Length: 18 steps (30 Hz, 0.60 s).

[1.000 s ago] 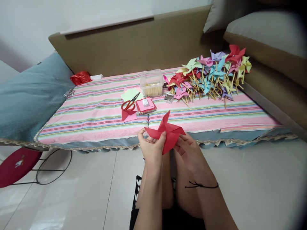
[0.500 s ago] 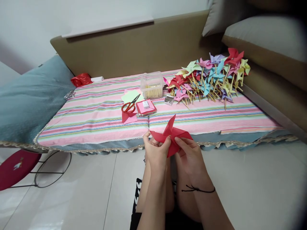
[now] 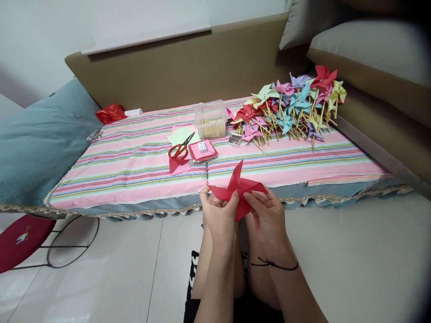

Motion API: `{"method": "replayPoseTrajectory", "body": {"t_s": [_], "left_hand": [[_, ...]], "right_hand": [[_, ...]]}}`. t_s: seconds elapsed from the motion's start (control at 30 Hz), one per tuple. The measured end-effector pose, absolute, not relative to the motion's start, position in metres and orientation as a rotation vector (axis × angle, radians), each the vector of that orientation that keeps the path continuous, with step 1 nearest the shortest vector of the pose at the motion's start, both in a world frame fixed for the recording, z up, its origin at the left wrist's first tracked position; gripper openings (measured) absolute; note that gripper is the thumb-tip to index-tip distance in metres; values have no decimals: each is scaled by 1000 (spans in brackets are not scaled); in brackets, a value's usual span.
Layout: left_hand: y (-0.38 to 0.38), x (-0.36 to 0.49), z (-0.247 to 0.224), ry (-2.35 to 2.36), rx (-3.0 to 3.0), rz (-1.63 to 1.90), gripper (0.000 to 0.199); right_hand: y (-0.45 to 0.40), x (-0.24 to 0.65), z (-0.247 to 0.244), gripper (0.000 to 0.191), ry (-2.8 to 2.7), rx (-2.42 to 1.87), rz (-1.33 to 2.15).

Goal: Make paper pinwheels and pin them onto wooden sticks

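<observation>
A red paper pinwheel [image 3: 243, 206] is held between my two hands above my knees, its folded blades pointing up and out to both sides. My left hand [image 3: 219, 213] pinches it near the centre, thumb on the front and fingers behind. From the other side, my right hand [image 3: 267, 217] grips it with the thumb close to the middle. No stick shows on this pinwheel. Beyond it on the striped cloth [image 3: 141, 161] lie red-handled scissors [image 3: 180, 150], a stack of square paper [image 3: 204, 154] with a small box [image 3: 202, 147] on top, and red and pink scraps [image 3: 178, 167].
Behind the stack stands a clear plastic box [image 3: 211, 123] of wooden sticks, with a small clear case [image 3: 235, 140] beside it. Many finished pinwheels [image 3: 286, 112] are piled at the right. A red bag [image 3: 111, 114] lies far left. A red stool [image 3: 27, 240] stands on the floor.
The view has shifted slightly, moving the bed and its contents a little leftward. Both hands keep hold of the red pinwheel in almost the same pose.
</observation>
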<state>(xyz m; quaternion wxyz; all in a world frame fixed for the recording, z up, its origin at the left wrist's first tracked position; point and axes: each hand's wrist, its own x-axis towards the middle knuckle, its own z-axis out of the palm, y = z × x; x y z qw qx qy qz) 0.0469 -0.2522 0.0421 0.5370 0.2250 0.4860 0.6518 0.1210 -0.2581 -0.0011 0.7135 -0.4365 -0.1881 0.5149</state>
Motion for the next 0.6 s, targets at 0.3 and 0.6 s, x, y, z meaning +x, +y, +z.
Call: {"method": "replayPoseTrajectory", "body": {"t_s": [0.3,0.6], "left_hand": [[-246,37,37,1199,390,1818,57],[-254,47,43,1208,447,1755,56]], "right_hand": [[-262,131,15,28,-658,-1000,1174],[-264,110,-3,18,-637,-1208,796]]}}
